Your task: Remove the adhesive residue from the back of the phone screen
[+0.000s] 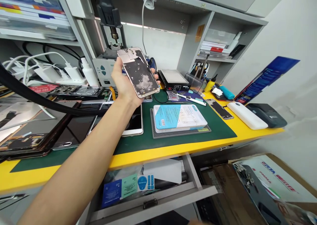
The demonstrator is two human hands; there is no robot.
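Note:
My left hand (126, 81) is raised over the bench and closed around a phone screen (141, 71). The thumb presses its left edge, and the fingertips curl over the right edge. Its inner face is turned toward me: dark backing with a cloudy grey patch, and a pale metal plate at the top end. Behind it stands a grey box-shaped device (105, 71). A white-framed tablet (133, 124) lies beneath my forearm. At the bottom edge only a blurred sliver of my right hand (195, 222) shows; its fingers are hidden.
An open drawer (158, 203) juts out below the yellow bench edge (173, 155). Blue-and-white packs (179, 116) lie on a grey mat. A heating plate (174, 80), a white brush (190, 99) and a phone part (219, 108) are farther right. A black cable (49, 103) crosses at left.

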